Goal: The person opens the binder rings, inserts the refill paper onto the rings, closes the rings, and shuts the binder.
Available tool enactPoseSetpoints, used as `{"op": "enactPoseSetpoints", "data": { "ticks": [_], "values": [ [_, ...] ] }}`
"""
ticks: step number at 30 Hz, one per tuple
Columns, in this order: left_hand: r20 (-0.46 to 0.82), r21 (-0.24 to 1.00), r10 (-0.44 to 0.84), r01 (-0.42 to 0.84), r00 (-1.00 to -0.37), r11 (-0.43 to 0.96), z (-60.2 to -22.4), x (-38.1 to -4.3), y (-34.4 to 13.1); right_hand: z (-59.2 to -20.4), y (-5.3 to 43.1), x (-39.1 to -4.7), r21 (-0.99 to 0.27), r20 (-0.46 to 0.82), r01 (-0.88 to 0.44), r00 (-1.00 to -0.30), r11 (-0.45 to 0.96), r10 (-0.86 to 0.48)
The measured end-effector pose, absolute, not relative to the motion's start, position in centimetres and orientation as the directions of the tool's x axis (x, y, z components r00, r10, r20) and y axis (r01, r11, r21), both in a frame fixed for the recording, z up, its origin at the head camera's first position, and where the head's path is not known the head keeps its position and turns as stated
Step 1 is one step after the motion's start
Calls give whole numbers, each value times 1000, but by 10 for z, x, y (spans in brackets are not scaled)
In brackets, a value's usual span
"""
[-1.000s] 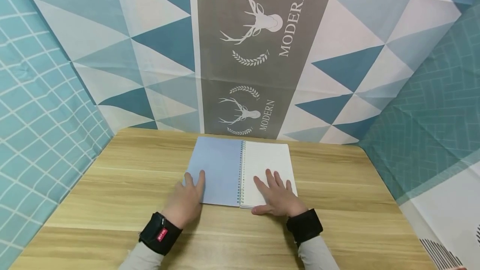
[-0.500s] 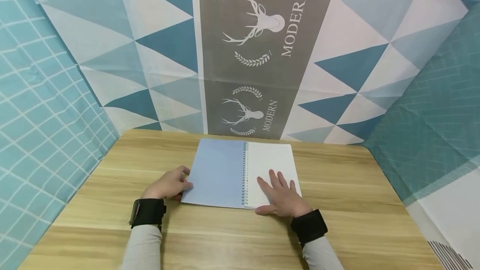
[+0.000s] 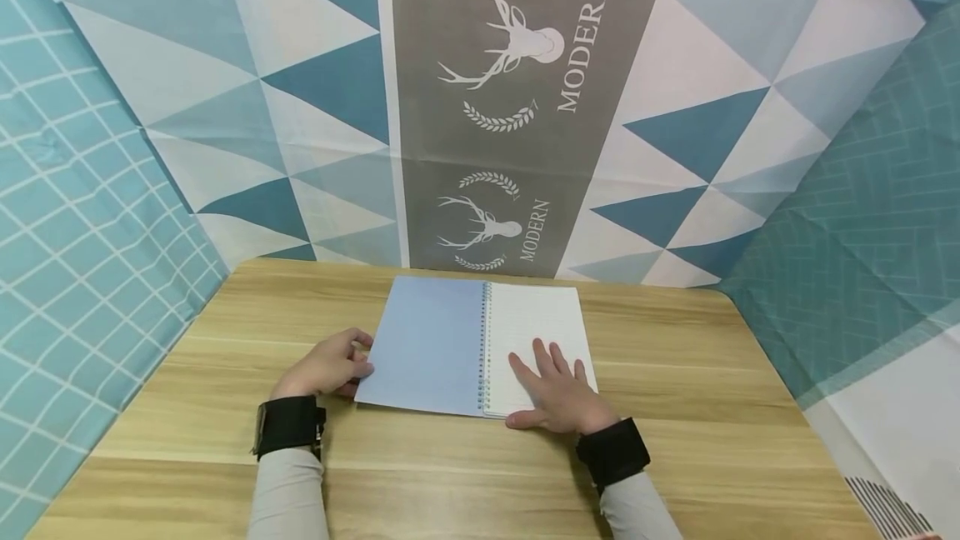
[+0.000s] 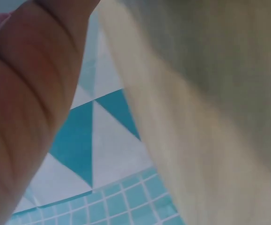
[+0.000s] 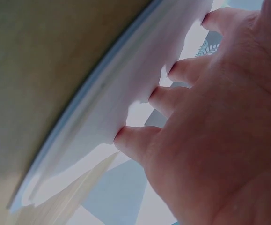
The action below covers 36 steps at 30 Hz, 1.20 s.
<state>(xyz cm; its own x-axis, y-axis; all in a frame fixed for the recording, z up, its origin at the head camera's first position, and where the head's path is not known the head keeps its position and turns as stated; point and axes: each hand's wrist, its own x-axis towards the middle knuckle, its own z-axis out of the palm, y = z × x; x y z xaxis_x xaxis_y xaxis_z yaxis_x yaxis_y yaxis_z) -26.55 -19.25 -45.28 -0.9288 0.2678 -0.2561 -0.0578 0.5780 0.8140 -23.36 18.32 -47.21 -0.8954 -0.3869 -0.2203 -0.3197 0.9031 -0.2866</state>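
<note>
A spiral-bound notebook lies open on the table, its light blue cover [image 3: 427, 344] folded out to the left and its white lined page [image 3: 525, 315] on the right. At the cover's left edge, my left hand [image 3: 326, 367] pinches it between thumb and curled fingers. My right hand [image 3: 558, 398] rests spread on the lower part of the page. In the right wrist view, the fingertips [image 5: 123, 136] press on the page stack [image 5: 112, 93]. The left wrist view shows only part of the left hand [image 4: 27, 98]; its fingertips are out of sight there.
The wood-grain table [image 3: 450, 473] extends around the notebook. Behind it hangs a patterned cloth [image 3: 495, 132] with triangles and deer heads. A teal gridded cloth [image 3: 75, 215] borders the left side, and a green cloth [image 3: 862, 215] the right.
My left hand has moved left from the cover's lower left part to its left edge and now pinches it. The right hand stays spread on the page.
</note>
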Motion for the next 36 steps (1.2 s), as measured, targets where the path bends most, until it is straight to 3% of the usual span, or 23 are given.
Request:
{"op": "enactPoseSetpoints", "data": {
  "ticks": [11,15,19,25,30,36],
  "values": [
    [-82,852,345,113,-935,510,-402,-249,-176,-474,186,-237,-319,-213,-326,-891,890,-402],
    [-36,879,377,150,-926,452,-386,-241,-158,-470,193,-241,-428,-191,-299,-893,853,-408],
    [9,903,396,178,-918,391,-377,-236,-134,-453,199,-242,-635,-96,-261,-907,727,-410],
    [104,913,437,260,-893,315,-379,-236,-92,-420,198,-236,-864,117,-282,-919,418,-377],
    [149,880,473,335,-868,338,-395,-238,-58,-401,201,-228,-917,237,-329,-904,226,-355],
    [105,799,550,400,-828,449,-415,-236,-31,-392,210,-224,-900,273,-358,-907,247,-319]
  ]
}}
